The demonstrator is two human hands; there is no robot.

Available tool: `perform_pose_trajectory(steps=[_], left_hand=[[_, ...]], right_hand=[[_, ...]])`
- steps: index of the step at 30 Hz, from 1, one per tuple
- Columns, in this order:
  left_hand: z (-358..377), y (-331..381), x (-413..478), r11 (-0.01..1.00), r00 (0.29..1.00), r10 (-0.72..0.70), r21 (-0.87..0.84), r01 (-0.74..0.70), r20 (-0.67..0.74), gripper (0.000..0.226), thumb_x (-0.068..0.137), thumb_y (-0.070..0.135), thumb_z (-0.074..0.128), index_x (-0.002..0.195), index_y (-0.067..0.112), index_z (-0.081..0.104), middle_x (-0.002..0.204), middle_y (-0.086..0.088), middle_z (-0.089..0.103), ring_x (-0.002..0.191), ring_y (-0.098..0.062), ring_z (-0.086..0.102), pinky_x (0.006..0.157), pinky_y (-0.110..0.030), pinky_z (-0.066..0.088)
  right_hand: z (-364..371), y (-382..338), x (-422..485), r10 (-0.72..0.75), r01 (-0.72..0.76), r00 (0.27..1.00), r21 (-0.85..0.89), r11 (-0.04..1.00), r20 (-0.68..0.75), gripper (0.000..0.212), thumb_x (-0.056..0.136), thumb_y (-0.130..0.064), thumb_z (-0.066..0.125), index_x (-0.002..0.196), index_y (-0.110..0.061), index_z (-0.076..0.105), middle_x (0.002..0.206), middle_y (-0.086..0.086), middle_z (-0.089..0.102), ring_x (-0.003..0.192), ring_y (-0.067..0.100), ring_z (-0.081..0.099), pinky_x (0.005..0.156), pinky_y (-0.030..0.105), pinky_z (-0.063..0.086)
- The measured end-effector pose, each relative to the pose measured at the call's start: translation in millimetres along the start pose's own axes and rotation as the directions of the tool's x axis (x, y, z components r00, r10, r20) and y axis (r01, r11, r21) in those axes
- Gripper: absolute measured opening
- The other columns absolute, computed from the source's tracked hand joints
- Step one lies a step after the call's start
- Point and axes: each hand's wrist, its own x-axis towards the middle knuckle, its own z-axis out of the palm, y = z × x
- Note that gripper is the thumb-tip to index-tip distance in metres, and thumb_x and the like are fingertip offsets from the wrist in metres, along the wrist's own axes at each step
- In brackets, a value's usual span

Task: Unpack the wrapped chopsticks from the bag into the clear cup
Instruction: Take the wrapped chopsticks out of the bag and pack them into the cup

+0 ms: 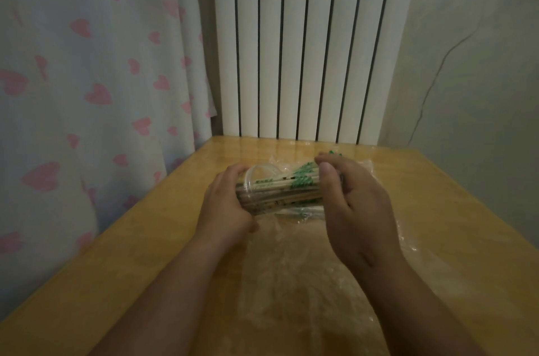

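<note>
A clear cup (pixel 256 178) lies tipped on its side above the table, and my left hand (pixel 224 204) is wrapped around its closed end. A bundle of wrapped chopsticks (pixel 294 186) with green print sticks out of the cup toward the right. My right hand (pixel 350 204) grips the bundle's right ends, fingers curled over them. The thin clear plastic bag (pixel 291 268) lies flat and crumpled on the table under both hands; I cannot tell whether anything is inside it.
The wooden table (pixel 145 253) runs from the near edge to a white ribbed radiator (pixel 306 49) at the back. A curtain with pink hearts (pixel 87 78) hangs along the left. A pale wall (pixel 481 78) stands on the right.
</note>
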Motion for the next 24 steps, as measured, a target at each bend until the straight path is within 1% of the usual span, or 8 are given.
perform_pose_trajectory(steps=[2,4,8,10,13,16,19,24], left_hand=[[0.5,0.2,-0.3,1.0,1.0,0.006,0.002,-0.006,0.0,0.102,0.042,0.002,0.088,0.127,0.039,0.045,0.119,0.014,0.047,0.114,-0.016,0.046,0.09,-0.041,0.05],[0.6,0.8,-0.7,1.0,1.0,0.006,-0.002,-0.006,0.002,0.1,0.043,0.001,0.087,0.126,0.04,0.045,0.119,0.014,0.047,0.114,-0.016,0.046,0.089,-0.041,0.05],[0.2,1.0,-0.3,1.0,1.0,-0.015,-0.022,0.015,-0.011,0.101,0.042,0.001,0.087,0.127,0.038,0.046,0.121,0.012,0.048,0.115,-0.018,0.047,0.09,-0.043,0.05],[-0.4,1.2,0.0,0.998,0.998,-0.048,-0.034,0.047,-0.044,0.103,0.043,0.002,0.088,0.129,0.037,0.046,0.121,0.011,0.048,0.115,-0.019,0.047,0.092,-0.044,0.049],[-2.5,-1.8,2.2,0.984,0.984,-0.152,-0.11,0.141,-0.095,0.105,0.044,0.001,0.089,0.132,0.036,0.044,0.123,0.009,0.05,0.114,-0.019,0.049,0.092,-0.045,0.05],[-4.9,-5.4,5.1,0.94,0.955,-0.267,-0.255,0.228,-0.129,0.103,0.044,-0.002,0.087,0.129,0.037,0.044,0.12,0.007,0.055,0.11,-0.022,0.053,0.089,-0.047,0.052],[-5.8,-4.8,6.2,0.858,0.92,-0.382,-0.403,0.317,-0.089,0.1,0.049,-0.006,0.085,0.132,0.031,0.042,0.116,0.007,0.059,0.106,-0.021,0.055,0.085,-0.042,0.05],[-4.6,-5.7,8.0,0.763,0.883,-0.467,-0.529,0.372,-0.053,0.096,0.048,-0.011,0.081,0.127,0.028,0.043,0.111,0.006,0.061,0.103,-0.025,0.057,0.089,-0.043,0.049]], right_hand=[[-2.1,1.5,1.0,0.015,-0.015,1.0,-0.008,1.0,-0.014,0.045,0.095,-0.044,0.037,0.132,-0.028,0.056,0.135,-0.01,0.054,0.125,0.008,0.047,0.102,0.041,0.044],[-5.8,0.7,1.8,0.042,-0.042,0.999,0.017,0.999,-0.012,0.049,0.092,-0.048,0.038,0.137,-0.031,0.05,0.144,-0.008,0.047,0.129,0.009,0.043,0.103,0.039,0.044],[-8.8,1.4,2.1,0.082,-0.085,0.995,0.054,0.995,0.066,0.057,0.09,-0.057,0.035,0.141,-0.033,0.046,0.135,-0.008,0.055,0.118,0.007,0.052,0.095,0.035,0.05],[-10.0,2.9,2.1,0.057,-0.059,0.997,0.046,0.997,0.05,0.057,0.09,-0.057,0.038,0.141,-0.032,0.046,0.127,-0.011,0.057,0.109,0.001,0.053,0.087,0.026,0.049],[-11.6,3.1,3.0,-0.001,0.003,0.999,0.046,0.999,-0.036,0.04,0.089,-0.045,0.05,0.126,-0.03,0.055,0.114,-0.019,0.058,0.102,-0.01,0.052,0.082,0.015,0.041],[-14.3,1.0,3.3,-0.039,0.041,0.998,0.05,0.998,-0.045,0.015,0.09,-0.031,0.059,0.105,-0.034,0.058,0.093,-0.019,0.062,0.088,-0.004,0.058,0.07,0.012,0.044],[-17.0,0.3,4.9,-0.004,0.007,0.992,-0.018,1.0,0.123,0.014,0.09,-0.027,0.059,0.084,-0.039,0.057,0.077,-0.018,0.061,0.079,-0.005,0.057,0.06,0.01,0.044],[-18.7,4.7,6.5,0.156,-0.074,0.88,-0.196,0.978,0.449,0.009,0.092,-0.032,0.057,0.087,-0.037,0.063,0.084,-0.018,0.062,0.077,0.0,0.058,0.07,0.021,0.05]])
